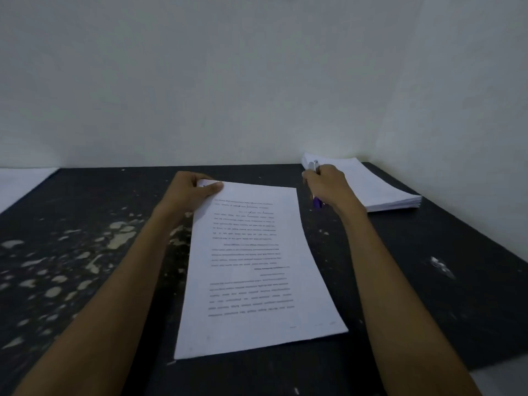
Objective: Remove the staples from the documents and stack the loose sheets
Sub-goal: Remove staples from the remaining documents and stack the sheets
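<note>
Lying at the middle of the dark worktop, the document is pinched at its far left corner by the left hand; a silver-and-purple tool is gripped in the right hand just beside its far right corner, near a stack of sheets

I count one printed document in the middle of the frame, one stack of sheets at the upper right, and one purple-and-silver tool just left of that stack. One dark counter carries the papers. Two sets of fingers are mine: left fingers and right fingers. I cannot count the sheets in either pile.
</note>
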